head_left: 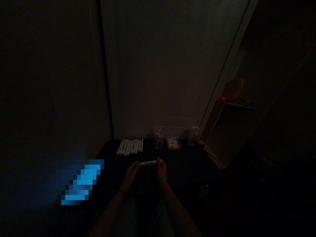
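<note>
The room is so dim that most edges fade into black. Over the dark tabletop (182, 166), the person holds a white marker (148, 163) nearly level between both hands: the right hand (162, 168) grips its right end, and the left hand (133, 168) is closed around its left end, where shadow hides the tip and the exact placing of the fingers. Print on the barrel shows but cannot be read. Beyond the left hand lies a row of white markers (130, 146), their near ends lost in the dark. Farther right, near the wall (158, 82), stand a clear container (159, 141), a flat case (173, 144) of pale sticks and a second clear container (194, 136), whose contents are hard to make out. A blue glow (86, 181) at the left is broken into coarse blocks. The forearms run off the bottom edge.
</note>
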The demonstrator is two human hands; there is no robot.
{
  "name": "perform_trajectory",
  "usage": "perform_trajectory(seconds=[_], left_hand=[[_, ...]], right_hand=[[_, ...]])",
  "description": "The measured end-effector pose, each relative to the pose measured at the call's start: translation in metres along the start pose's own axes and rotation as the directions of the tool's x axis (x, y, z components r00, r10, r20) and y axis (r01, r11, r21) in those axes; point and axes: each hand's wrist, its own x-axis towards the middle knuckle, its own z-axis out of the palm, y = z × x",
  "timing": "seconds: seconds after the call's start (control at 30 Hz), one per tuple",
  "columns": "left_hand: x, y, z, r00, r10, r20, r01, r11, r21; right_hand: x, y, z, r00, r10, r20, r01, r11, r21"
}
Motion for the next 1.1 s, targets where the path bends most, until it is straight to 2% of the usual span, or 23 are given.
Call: perform_trajectory(seconds=[0.07, 0.2, 0.27, 0.33, 0.43, 0.57, 0.87, 1.03, 1.1], left_hand=[[-0.001, 0.001, 0.002, 0.998, 0.043, 0.056, -0.045, 0.998, 0.033], [-0.001, 0.001, 0.007, 0.963, 0.15, 0.223, -0.18, 0.976, 0.119], [-0.001, 0.001, 0.009, 0.934, 0.16, 0.318, -0.217, 0.964, 0.152], [0.0, 0.0, 0.01, 0.924, 0.149, 0.353, -0.218, 0.962, 0.163], [0.001, 0.002, 0.01, 0.949, 0.132, 0.286, -0.179, 0.973, 0.144], [-0.001, 0.007, 0.008, 0.97, 0.148, 0.192, -0.173, 0.977, 0.121], [-0.002, 0.004, 0.01, 0.968, 0.146, 0.204, -0.173, 0.977, 0.126], [0.003, -0.003, 0.006, 0.987, 0.116, 0.107, -0.12, 0.992, 0.04], [0.004, -0.004, 0.004, 0.986, 0.123, 0.117, -0.128, 0.991, 0.033]], right_hand=[[-0.001, -0.002, 0.001, 1.0, -0.019, 0.002, 0.019, 1.0, 0.015], [-0.002, 0.001, 0.004, 0.993, -0.026, 0.113, 0.025, 1.0, 0.007], [-0.002, 0.004, 0.004, 0.992, 0.0, 0.123, 0.001, 1.0, -0.007], [0.0, 0.007, 0.005, 0.994, 0.008, 0.113, -0.007, 1.0, -0.01], [0.001, 0.008, 0.003, 0.993, 0.012, 0.121, -0.013, 1.0, 0.01], [0.003, 0.005, -0.001, 0.996, 0.058, 0.072, -0.056, 0.998, -0.027], [0.003, 0.007, 0.0, 0.998, 0.07, -0.002, -0.07, 0.998, 0.002], [0.001, 0.002, -0.004, 0.997, 0.033, -0.074, -0.033, 0.999, -0.004], [-0.003, -0.003, -0.006, 0.993, -0.089, -0.074, 0.083, 0.993, -0.081]])
